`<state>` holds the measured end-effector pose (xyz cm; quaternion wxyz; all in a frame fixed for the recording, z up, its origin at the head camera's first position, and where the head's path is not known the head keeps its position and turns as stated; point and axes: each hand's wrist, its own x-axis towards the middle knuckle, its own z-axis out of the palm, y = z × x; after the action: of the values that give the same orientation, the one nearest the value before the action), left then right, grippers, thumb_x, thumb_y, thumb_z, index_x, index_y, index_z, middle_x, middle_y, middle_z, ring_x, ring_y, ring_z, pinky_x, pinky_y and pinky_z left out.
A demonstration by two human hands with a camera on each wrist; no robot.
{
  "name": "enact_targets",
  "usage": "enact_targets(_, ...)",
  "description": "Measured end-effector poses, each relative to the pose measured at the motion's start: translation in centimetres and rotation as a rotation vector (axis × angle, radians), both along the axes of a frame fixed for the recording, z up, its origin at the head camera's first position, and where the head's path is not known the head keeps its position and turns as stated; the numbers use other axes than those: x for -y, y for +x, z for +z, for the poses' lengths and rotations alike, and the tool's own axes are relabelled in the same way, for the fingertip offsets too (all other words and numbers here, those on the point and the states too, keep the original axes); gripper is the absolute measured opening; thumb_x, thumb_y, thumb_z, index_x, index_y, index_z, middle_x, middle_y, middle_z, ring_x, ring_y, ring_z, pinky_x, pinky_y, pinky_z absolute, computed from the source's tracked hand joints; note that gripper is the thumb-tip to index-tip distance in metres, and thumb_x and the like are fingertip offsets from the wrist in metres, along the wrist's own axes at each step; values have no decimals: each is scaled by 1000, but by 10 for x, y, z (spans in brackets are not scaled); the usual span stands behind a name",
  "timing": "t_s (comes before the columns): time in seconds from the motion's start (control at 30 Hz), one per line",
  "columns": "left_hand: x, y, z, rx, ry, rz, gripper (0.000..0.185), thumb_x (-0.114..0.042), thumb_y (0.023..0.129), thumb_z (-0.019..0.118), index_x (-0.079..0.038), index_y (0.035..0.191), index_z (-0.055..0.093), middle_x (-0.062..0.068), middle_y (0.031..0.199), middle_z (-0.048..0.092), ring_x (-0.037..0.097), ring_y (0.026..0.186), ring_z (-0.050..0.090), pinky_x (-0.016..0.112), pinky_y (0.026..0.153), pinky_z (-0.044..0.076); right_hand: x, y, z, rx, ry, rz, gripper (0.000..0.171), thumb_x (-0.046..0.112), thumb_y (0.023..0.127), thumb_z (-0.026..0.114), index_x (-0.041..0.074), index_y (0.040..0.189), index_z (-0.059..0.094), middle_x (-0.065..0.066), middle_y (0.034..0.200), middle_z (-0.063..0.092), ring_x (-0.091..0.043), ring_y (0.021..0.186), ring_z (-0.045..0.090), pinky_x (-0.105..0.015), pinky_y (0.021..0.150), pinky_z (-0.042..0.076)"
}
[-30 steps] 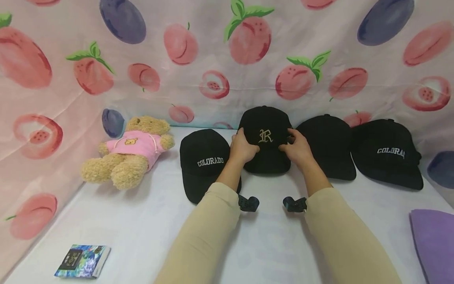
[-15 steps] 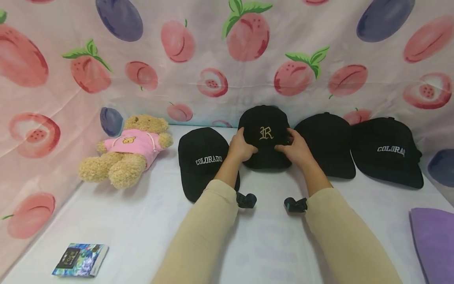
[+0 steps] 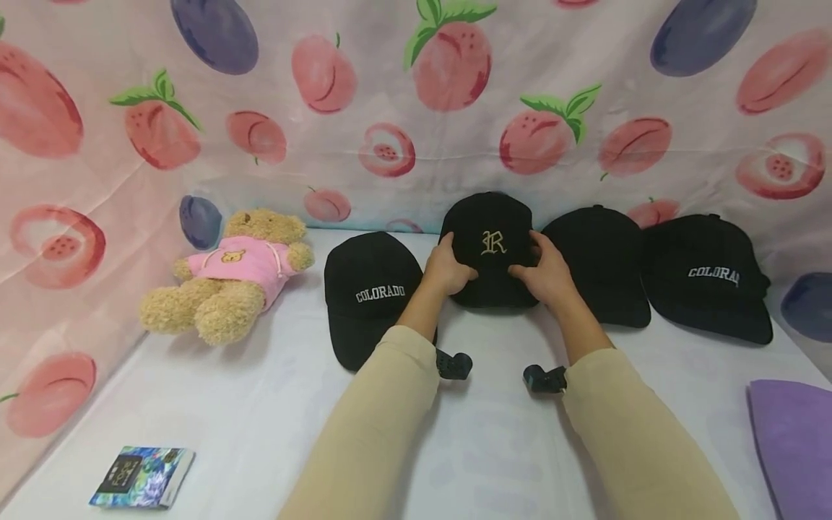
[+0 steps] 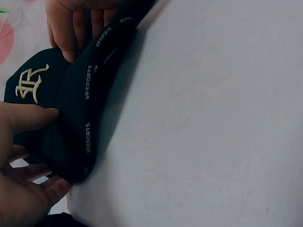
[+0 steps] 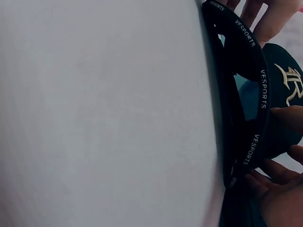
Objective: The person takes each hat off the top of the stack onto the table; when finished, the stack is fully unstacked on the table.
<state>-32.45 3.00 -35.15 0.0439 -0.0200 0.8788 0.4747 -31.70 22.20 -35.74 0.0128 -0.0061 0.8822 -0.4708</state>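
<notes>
A black baseball cap [image 3: 492, 287] with a gold letter R stands in the middle of the row at the back of the white-covered table. My left hand [image 3: 447, 269] and right hand [image 3: 547, 271] hold it from either side, thumbs on its front near the brim. In the left wrist view the left hand [image 4: 21, 161] has its thumb on the brim and fingertips at the edge. The right wrist view shows the brim's edge, printed VESPORTS, with the right hand [image 5: 279, 189] pinching there. Part of its underside shows, slightly raised at the front.
A black COLORADO cap [image 3: 370, 267] lies left; a plain black cap [image 3: 594, 263] and another lettered cap [image 3: 705, 253] lie right. A teddy bear [image 3: 240, 263] sits back left, a small patterned box [image 3: 146, 477] front left, purple cloth [image 3: 793, 448] front right. Fruit-print curtain [image 3: 455, 173] hangs behind.
The R cap has shifted slightly to the right and back, with both hands still on it. The other things have kept their places; the head view has moved a little.
</notes>
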Motion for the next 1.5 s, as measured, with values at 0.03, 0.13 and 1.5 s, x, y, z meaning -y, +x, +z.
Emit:
enact_targets(0.03, 0, 0, -1, 0, -4, -9, 91, -12, 91, 76, -13, 165, 24, 18, 164, 37, 32, 152, 38, 44, 123, 34, -1, 0, 0, 2, 1, -1, 86, 15, 98, 65, 9, 167, 13, -28, 166, 28, -44, 152, 31, -57, 122, 31)
enact_targets(0.13, 0, 0, -3, -2, -7, -36, 92, -12, 90, 77, -13, 165, 24, 17, 165, 36, 32, 152, 36, 45, 124, 33, -3, 1, -1, 7, 1, -3, 86, 15, 98, 65, 9, 167, 12, -28, 165, 29, -44, 152, 32, -56, 122, 32)
enact_targets(1.5, -7, 4, 0, -33, -143, -114, 88, -22, 95, 73, -6, 165, 22, 20, 165, 32, 33, 152, 36, 44, 123, 35, -13, 6, 3, -15, 3, 8, 86, 17, 99, 64, 5, 166, 11, -31, 163, 29, -48, 149, 34, -59, 120, 33)
